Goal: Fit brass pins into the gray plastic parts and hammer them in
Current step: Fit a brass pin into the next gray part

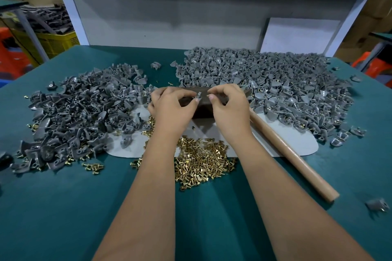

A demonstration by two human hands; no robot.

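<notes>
My left hand (171,106) and my right hand (230,104) meet over a dark metal block (202,110) in the middle of the table. Between their fingertips they pinch one small gray plastic part (199,96). Whether a brass pin is in it is hidden by the fingers. A heap of loose brass pins (199,163) lies just below my wrists. A hammer with a wooden handle (290,152) lies to the right, its head hidden behind my right hand.
A large pile of gray parts (265,82) covers the right back of the green table (63,207); another pile (80,116) fills the left. A gray mat (297,144) lies under the block. One stray part (376,204) sits near the right edge.
</notes>
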